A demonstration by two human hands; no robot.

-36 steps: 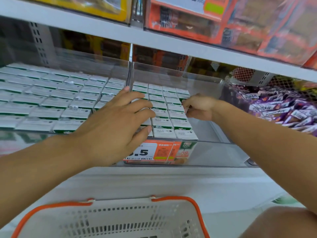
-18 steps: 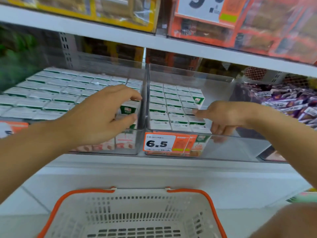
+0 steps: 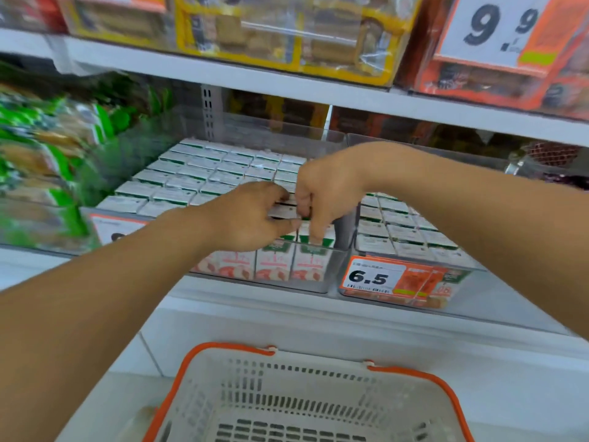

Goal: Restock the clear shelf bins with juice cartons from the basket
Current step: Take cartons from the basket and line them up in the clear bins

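From the head camera, both hands meet over the front right corner of the left clear bin (image 3: 331, 275), which is packed with juice cartons (image 3: 223, 173) in tight rows. The left hand (image 3: 245, 218) has its fingers curled and its thumb stretched along the top of a front carton (image 3: 288, 212); it seems to pinch this carton, but blur makes the contact not fully sure. The right hand (image 3: 328, 193) reaches down from above with bent fingers, their tips touching the top of the corner carton (image 3: 310, 263) in the front row. The right clear bin (image 3: 478, 272) stands just beside, also holding cartons, with a price tag (image 3: 376, 275) reading 6.5 on its front. The basket (image 3: 287, 393) with orange handles sits below the shelf, near the camera.
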